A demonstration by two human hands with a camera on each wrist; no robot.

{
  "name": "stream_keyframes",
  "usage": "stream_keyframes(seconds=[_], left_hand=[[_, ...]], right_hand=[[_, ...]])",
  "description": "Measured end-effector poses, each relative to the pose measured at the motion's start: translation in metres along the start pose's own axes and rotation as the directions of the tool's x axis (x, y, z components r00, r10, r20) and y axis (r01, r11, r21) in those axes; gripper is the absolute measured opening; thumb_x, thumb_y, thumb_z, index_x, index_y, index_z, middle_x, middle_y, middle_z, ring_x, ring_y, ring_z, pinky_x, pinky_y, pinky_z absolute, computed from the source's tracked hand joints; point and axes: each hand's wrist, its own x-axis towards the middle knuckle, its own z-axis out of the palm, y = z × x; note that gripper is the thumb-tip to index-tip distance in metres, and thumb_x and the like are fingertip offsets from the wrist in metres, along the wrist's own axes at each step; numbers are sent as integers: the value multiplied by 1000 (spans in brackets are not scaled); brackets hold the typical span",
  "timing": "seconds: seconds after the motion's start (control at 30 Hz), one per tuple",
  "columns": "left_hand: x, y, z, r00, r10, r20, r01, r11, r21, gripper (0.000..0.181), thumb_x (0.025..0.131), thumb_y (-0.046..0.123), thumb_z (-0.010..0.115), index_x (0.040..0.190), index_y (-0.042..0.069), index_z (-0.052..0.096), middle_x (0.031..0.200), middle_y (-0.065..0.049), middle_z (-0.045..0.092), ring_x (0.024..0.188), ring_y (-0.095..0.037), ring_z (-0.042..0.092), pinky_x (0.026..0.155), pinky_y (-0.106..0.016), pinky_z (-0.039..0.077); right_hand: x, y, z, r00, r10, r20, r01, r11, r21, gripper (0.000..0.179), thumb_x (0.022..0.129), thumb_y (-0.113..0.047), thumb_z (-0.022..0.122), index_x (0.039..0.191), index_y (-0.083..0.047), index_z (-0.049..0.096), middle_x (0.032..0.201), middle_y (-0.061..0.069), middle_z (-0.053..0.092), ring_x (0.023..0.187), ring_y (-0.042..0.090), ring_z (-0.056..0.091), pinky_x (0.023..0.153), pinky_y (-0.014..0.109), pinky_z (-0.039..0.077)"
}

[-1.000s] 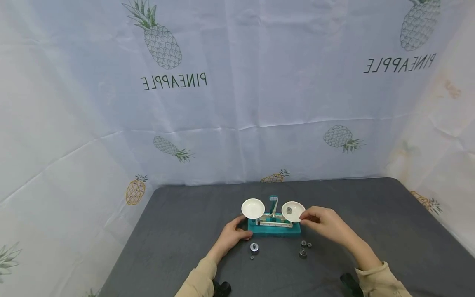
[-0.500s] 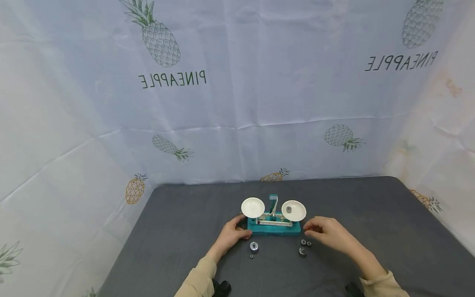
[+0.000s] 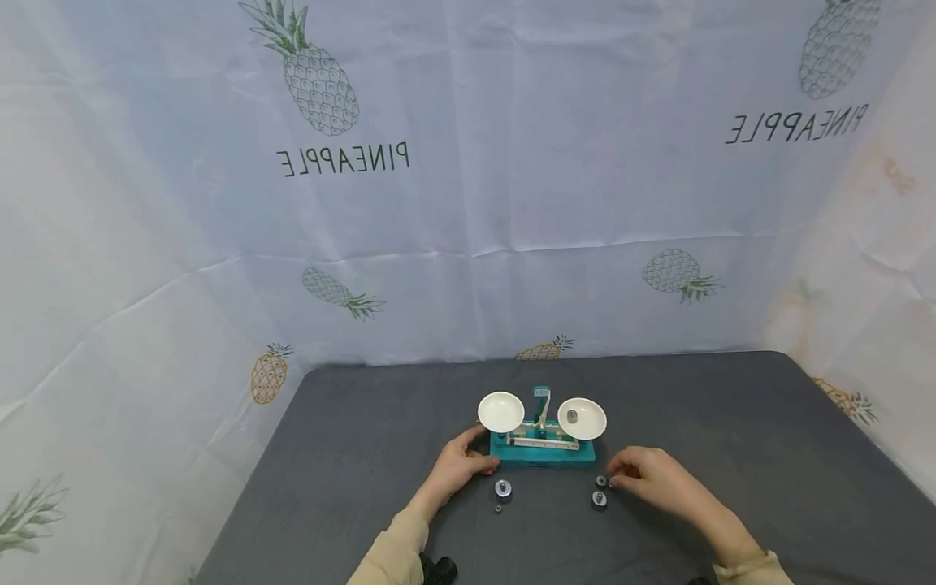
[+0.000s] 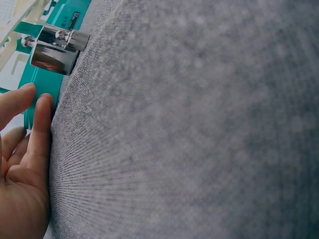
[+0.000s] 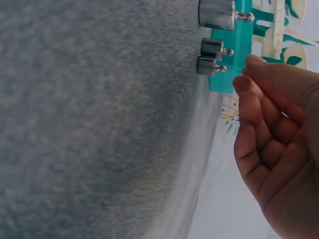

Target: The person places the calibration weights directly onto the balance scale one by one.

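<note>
A small green balance scale point(image 3: 541, 457) stands mid-table. Its left white pan point(image 3: 501, 413) looks bare. The right white pan point(image 3: 589, 416) bears a small metal weight point(image 3: 572, 416). My left hand point(image 3: 455, 470) grips the left end of the scale's green base, thumb at the front corner and index finger toward the back. My right hand point(image 3: 654, 481) hovers just right of several metal weights, fingers curled, thumb and index fingertips close together with nothing seen between them. In the right wrist view, those weights point(image 5: 212, 48) stand upright with knobs, apart from the fingertips.
In front of the scale's left end stand a larger metal weight point(image 3: 503, 489) and a tiny one point(image 3: 498, 509). A dark grey cloth covers the table point(image 3: 366, 487). A pineapple-print curtain point(image 3: 468, 203) hangs behind it.
My right hand has drawn away from the right pan, down and right to the weights on the table. The left hand stays at the scale's base.
</note>
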Motion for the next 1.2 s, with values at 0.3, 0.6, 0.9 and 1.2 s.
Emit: stream_keyframes(seconds=[0.3, 0.6, 0.9, 1.2], left_hand=[[-1, 1, 0, 1000, 9, -3, -9, 1000, 11, 65, 79, 14, 72, 136, 2, 44, 79, -14, 71, 66, -9, 66, 63, -25, 53], [-8, 16, 0, 1000, 17, -6, -17, 1000, 10, 62, 80, 8, 69, 135, -3, 43, 81, -22, 69, 70, -19, 68, 65, -29, 53], [-20, 35, -3, 1000, 12, -7, -12, 1000, 12, 59, 81, 9, 69, 134, -4, 44, 84, -22, 70, 71, -20, 68, 67, -30, 53], [-19, 31, -2, 1000, 10, -13, -10, 1000, 1, 60, 80, 9, 69, 134, -3, 45, 80, -23, 69, 68, -15, 66, 66, -29, 52]], right_hand=[[-2, 4, 5, 1000, 8, -6, -8, 998, -60, 3, 79, -14, 71, 81, -14, 68, 76, -10, 64, 65, -8, 51, 56, 20, 43], [-1, 7, 9, 1000, 4, -11, -4, 997, -77, 5, 79, -12, 70, 77, -14, 67, 71, -12, 62, 63, -9, 48, 55, 20, 42], [-2, 10, 11, 999, -28, -35, 26, 997, -71, 6, 79, -16, 71, 76, -16, 66, 72, -13, 61, 64, -10, 49, 55, 19, 42], [-6, 10, 8, 998, 18, -62, -20, 999, -34, 5, 82, -18, 69, 78, -17, 67, 75, -14, 62, 66, -10, 49, 57, 19, 43]])
